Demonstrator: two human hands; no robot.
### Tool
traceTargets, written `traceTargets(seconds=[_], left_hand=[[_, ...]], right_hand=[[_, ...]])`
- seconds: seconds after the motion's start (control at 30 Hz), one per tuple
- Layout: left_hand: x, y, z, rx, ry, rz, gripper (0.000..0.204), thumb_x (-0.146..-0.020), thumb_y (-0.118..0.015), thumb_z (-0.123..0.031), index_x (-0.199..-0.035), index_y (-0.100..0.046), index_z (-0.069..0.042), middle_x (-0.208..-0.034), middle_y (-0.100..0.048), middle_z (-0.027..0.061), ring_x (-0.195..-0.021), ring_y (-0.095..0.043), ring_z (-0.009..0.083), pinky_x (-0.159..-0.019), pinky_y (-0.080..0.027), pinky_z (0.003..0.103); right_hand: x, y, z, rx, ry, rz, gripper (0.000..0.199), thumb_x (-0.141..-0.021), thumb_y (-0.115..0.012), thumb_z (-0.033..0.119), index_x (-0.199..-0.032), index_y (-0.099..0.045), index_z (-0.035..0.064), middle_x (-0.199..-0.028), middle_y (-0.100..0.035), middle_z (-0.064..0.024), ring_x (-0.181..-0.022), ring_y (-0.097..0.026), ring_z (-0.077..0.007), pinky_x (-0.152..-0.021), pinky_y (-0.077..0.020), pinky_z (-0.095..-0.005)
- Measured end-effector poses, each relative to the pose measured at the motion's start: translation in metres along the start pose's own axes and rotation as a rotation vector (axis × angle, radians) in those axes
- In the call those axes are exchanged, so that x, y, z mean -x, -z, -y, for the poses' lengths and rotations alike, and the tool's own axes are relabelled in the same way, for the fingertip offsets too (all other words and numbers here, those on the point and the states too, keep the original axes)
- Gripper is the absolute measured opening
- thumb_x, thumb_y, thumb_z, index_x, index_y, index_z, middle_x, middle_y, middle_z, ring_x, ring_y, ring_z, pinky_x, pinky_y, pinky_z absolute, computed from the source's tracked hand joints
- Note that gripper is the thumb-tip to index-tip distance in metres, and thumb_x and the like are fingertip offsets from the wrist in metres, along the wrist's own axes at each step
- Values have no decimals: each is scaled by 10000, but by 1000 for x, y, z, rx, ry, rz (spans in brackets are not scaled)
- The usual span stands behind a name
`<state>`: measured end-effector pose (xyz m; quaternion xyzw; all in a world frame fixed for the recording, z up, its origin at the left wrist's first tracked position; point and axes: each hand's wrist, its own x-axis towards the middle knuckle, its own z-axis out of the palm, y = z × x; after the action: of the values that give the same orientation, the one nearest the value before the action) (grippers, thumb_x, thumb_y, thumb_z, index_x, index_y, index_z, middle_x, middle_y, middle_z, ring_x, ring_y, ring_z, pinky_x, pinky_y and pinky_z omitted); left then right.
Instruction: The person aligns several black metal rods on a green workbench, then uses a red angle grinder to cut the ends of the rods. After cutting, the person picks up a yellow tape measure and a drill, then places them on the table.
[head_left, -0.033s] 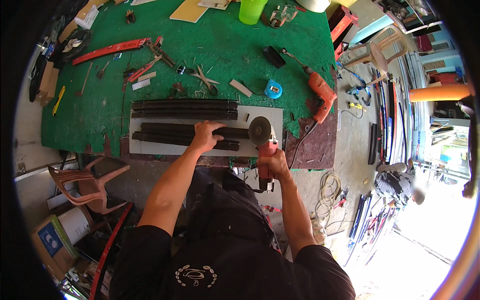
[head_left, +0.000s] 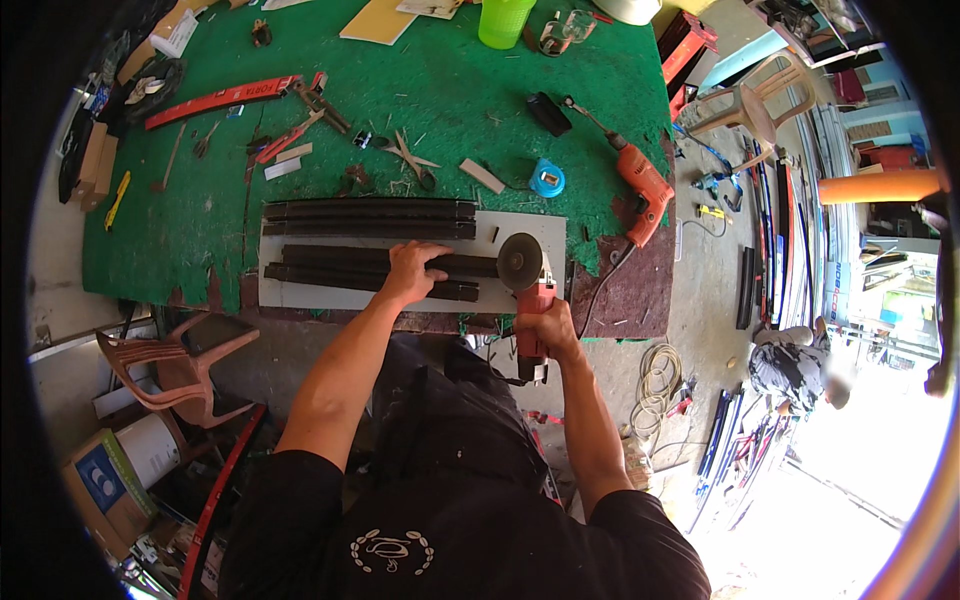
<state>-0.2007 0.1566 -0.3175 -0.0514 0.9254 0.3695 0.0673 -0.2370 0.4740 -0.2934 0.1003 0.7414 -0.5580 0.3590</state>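
My right hand (head_left: 548, 326) is wrapped around the red body of an angle grinder (head_left: 534, 298), held upright at the table's near edge. Its round grey disc (head_left: 519, 258) covers the right end of a long dark brown bar (head_left: 465, 266). My left hand (head_left: 409, 272) grips that same bar near its middle, thumb and fingers on either side. Closer to me lies another dark bar (head_left: 320, 282), partly under the left hand. Beyond them, several matching bars (head_left: 370, 218) lie side by side. All rest on a pale grey board (head_left: 340, 297).
On the green table (head_left: 400, 90) lie scissors (head_left: 408, 155), a blue tape measure (head_left: 546, 178), an orange drill (head_left: 643, 185) with its cord, and a red-handled tool (head_left: 290, 138). A brown chair (head_left: 180, 365) stands at left. A person (head_left: 790, 365) crouches at far right.
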Motion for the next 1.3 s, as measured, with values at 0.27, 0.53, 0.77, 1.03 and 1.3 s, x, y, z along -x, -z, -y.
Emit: traceTargets(seconds=[0.27,0.53,0.77,1.03,1.3], left_hand=[[0,-3,3,-13,7,9,444,-803,-866,-148,-1238,-776,-154,-1272,-752,91,-1216,-648,306,-1083,-393,491],[0,-5,5,16,25,23,447,-823,-847,-144,-1263,-770,-173,-1307,-736,81,-1248,-619,314,-1119,-323,488],[1,-3,2,0,52,40,444,-832,-837,-132,-1268,-769,-181,-1317,-730,73,-1239,-609,300,-1121,-305,482],[1,-5,4,13,31,31,442,-840,-830,-126,-1273,-767,-182,-1322,-728,70,-1248,-603,295,-1119,-304,484],[1,-5,4,19,30,28,445,-839,-830,-130,-1276,-766,-183,-1310,-731,80,-1255,-602,287,-1120,-305,483]], right_hand=[[-1,-4,2,7,24,-6,310,-673,-839,37,-941,-706,-45,-832,-698,-72,-689,-678,-169,-606,-572,-344],[6,-7,9,36,0,-35,293,-669,-841,48,-914,-706,-40,-821,-703,-77,-685,-679,-168,-606,-573,-351],[7,-8,11,23,45,-28,278,-674,-834,64,-904,-714,-37,-810,-705,-70,-677,-674,-162,-603,-567,-344],[9,-12,14,68,36,-66,256,-670,-840,83,-862,-716,-32,-783,-705,-70,-655,-672,-161,-588,-561,-348],[10,-11,10,55,23,-58,283,-652,-839,85,-880,-725,-38,-790,-711,-71,-673,-678,-161,-607,-568,-344]])
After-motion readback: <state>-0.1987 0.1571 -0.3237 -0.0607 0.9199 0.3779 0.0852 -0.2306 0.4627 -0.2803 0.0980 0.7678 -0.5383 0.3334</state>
